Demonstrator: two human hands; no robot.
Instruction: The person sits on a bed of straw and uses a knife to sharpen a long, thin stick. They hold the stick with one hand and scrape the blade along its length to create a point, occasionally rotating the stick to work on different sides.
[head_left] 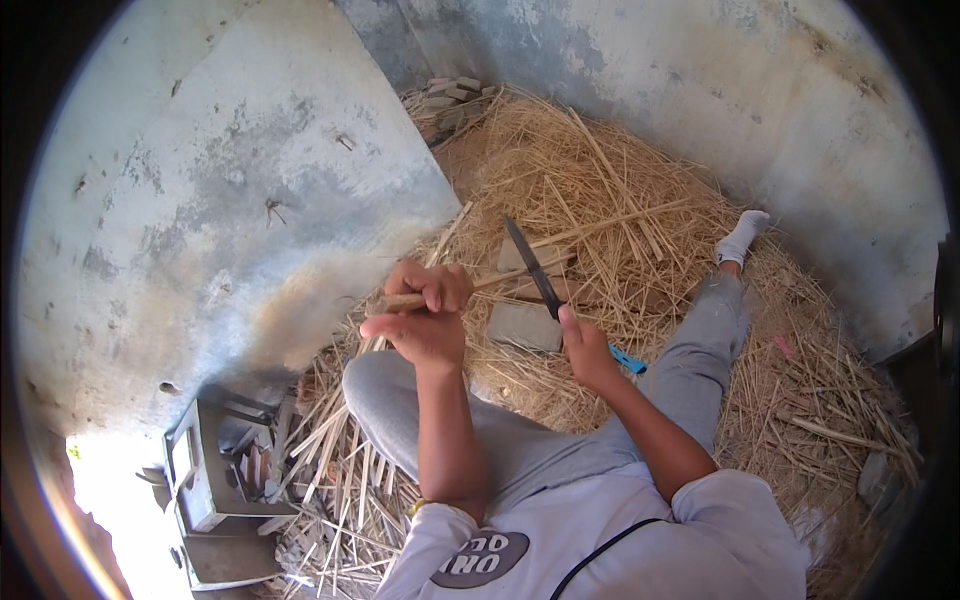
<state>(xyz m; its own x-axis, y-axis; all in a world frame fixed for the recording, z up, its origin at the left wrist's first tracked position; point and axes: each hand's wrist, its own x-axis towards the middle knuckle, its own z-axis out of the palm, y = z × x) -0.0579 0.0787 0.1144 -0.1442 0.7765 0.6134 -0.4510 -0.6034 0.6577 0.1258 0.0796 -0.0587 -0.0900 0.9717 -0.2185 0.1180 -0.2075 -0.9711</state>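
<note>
My left hand (425,310) is closed around a pale wooden strip (490,281), bamboo by its look, whose long end reaches out to the right over the straw-like litter. In my right hand (588,350) is a knife (532,262) with a long dark blade, its tip tilted up and to the left. The blade crosses the strip's line in this view; I cannot tell if they touch. Between my hands, below the strip, a grey brick (525,327) lies on the floor. A bright blue object (628,360) lies just right of my right hand, beside my leg.
Thin shavings and split strips (620,190) cover the floor. Weathered walls (280,170) stand close on the left and at the back. More bricks (455,95) are stacked in the far corner. A grey box-like frame (205,470) holding scraps stands at lower left. My right leg (700,330) stretches forward.
</note>
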